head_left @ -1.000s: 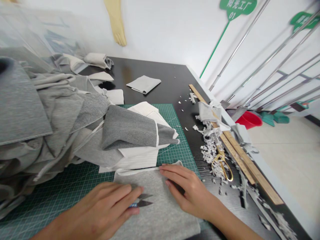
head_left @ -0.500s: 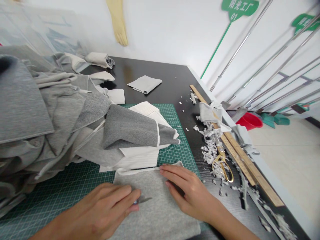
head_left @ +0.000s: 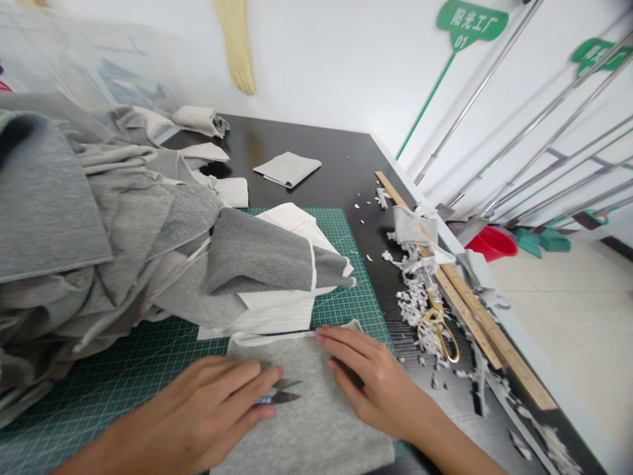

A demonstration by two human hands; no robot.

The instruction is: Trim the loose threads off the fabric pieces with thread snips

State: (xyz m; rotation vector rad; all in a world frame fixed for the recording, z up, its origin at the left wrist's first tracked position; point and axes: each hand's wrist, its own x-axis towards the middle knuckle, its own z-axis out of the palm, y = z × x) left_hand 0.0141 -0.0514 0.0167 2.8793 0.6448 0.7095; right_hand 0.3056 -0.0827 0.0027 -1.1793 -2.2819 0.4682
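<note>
A light grey fabric piece [head_left: 306,422] lies at the front, its pale edge along the top. My left hand [head_left: 217,402] is closed around small thread snips [head_left: 284,394] with a blue part; the two blades point right over the fabric and stand apart. My right hand [head_left: 366,376] rests flat on the fabric's upper right, fingers stretched toward its top edge. Just beyond lie white ribbed pieces [head_left: 277,313] and a dark grey folded piece [head_left: 262,254] on the green cutting mat [head_left: 341,310].
A heap of grey garments [head_left: 119,204] fills the left. Wooden rulers [head_left: 489,330], gold-handled scissors [head_left: 438,323] and fabric scraps [head_left: 413,290] line the right edge. A folded grey cloth [head_left: 287,169] lies at the back, beneath a hanging yellow glove [head_left: 240,59].
The snips' blades have spread apart, where only one blade showed before. My left hand has shifted slightly; my right hand stays in place.
</note>
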